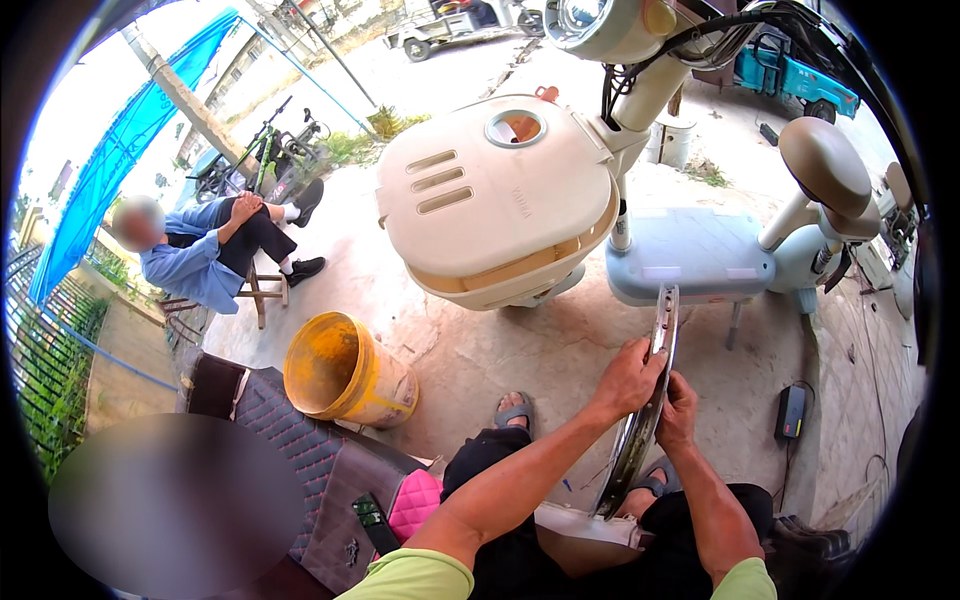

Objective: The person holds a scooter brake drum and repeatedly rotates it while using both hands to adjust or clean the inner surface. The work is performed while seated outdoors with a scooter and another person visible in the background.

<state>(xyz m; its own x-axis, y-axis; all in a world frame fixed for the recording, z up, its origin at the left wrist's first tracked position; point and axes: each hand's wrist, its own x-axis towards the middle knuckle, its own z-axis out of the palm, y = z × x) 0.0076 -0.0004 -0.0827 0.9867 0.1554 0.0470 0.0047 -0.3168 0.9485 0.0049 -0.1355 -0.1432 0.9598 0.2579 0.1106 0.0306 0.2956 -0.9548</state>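
A bare metal wheel rim (668,310) stands nearly edge-on between my knees, with small holes along its inner band. My left hand (630,378) is closed round its upper left side. Slightly lower, my right hand (679,410) grips the right side, fingers curled against the metal. Below my hands the rim curves toward a white panel (590,525) between my legs; its lowest part is hidden. Just beyond the rim's top is the pale blue footboard (690,255) of a scooter with a cream front basket (495,190).
A yellow bucket (395,385) stands left of my feet. Beside me a quilted seat (300,450) bears a phone (375,523), keys (352,551) and a pink cushion (415,505). A black charger (790,412) trails a cable at right. Another person (200,250) sits on a wooden stool.
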